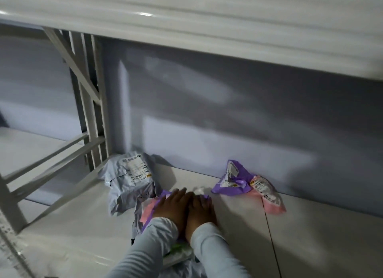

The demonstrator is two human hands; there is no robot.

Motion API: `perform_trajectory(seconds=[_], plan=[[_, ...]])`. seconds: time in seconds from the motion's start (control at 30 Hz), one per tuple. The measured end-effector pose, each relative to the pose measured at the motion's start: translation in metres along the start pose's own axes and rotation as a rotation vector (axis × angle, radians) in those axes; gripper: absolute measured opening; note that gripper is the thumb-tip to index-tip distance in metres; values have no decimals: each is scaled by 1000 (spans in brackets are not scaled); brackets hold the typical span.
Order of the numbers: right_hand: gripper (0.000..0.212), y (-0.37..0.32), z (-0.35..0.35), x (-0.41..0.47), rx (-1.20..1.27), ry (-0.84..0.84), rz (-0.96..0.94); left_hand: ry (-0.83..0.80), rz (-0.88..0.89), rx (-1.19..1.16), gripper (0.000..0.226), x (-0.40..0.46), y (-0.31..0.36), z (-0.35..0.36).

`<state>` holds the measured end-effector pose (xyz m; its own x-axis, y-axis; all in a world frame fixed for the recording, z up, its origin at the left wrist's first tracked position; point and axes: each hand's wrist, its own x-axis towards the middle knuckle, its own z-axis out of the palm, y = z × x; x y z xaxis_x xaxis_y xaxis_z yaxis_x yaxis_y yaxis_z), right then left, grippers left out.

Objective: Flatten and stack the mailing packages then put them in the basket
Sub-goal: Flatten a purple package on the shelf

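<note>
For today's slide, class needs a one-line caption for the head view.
Both hands press flat on a purple-and-pink mailer stack; grey and purple packages wait on the shelf.

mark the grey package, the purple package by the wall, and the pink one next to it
grey package (132, 181), head view, middle of its crumpled face
purple package (232, 180), head view, its centre
pink package (267, 194), head view, its label end

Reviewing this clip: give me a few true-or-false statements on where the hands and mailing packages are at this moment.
1. Both hands press flat on the pile of packages. True; left hand, right hand.
2. The grey package lies right of the hands. False: it lies left of them.
3. The purple package and pink package sit by the back wall. True.
4. The right hand grips the pink package. False: that package lies untouched.
</note>
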<state>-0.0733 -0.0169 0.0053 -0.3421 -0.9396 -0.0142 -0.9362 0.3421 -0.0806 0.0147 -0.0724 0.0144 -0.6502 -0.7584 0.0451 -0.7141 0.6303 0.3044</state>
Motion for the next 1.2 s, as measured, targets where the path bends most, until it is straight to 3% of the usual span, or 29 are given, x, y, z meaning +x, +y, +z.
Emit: perform_trajectory(seconds=[0.13, 0.3, 1.0, 1.07, 1.1, 1.13, 1.2], plan=[[50, 6, 15, -3, 35, 10, -31, 153, 86, -82, 50, -11, -26, 39], [47, 5, 16, -6, 5, 101, -47, 203, 36, -63, 50, -11, -30, 53], [46, 18, 40, 6, 30, 271, -141, 249, -71, -52, 51, -10, -31, 60], [41, 27, 39, 12, 321, 322, -226, 260, -74, -51, 50, -11, -32, 61], [36, 32, 28, 14, 566, 285, -172, 265, -68, -51, 50, -11, -31, 61], [31, 40, 21, 18, 833, 223, -63, 271, -67, -47, 50, -11, -32, 60], [26, 69, 8, 34, 1090, 298, 224, 272, -61, -35, 51, -11, -31, 59]])
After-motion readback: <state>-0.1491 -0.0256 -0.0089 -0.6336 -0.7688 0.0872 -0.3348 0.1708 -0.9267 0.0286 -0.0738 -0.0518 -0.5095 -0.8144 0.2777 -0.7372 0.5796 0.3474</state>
